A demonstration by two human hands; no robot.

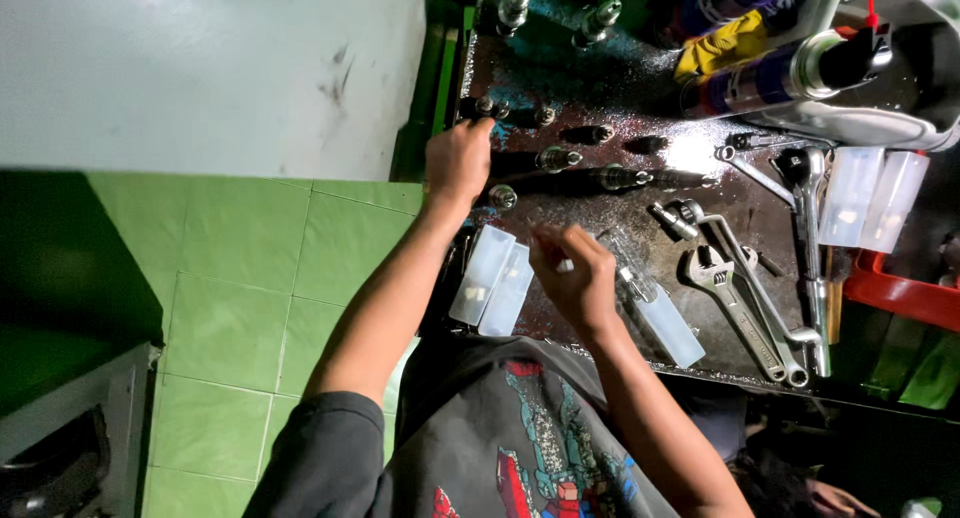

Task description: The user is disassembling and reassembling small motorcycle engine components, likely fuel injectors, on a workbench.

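My left hand (pixel 458 161) reaches to the far left edge of a dark, wet metal workbench (pixel 600 68) and closes on a dark cylindrical part (pixel 484 108) in a row of similar parts. Another of these parts (pixel 556 159) lies just to the right. My right hand (pixel 575 275) is nearer my body, its fingers pinched on a small thin light-coloured piece (pixel 565 266); what it is cannot be made out. Two clear plastic boxes (pixel 491 275) lie between my hands.
An adjustable wrench (pixel 725 298), a ratchet (pixel 808 228) and spanners lie on the right of the bench. Spray cans (pixel 770 78) sit in a tray at the back right, with clear boxes (pixel 868 198) and a red tray (pixel 900 293) near them. Green tiled floor (pixel 250 278) is at left.
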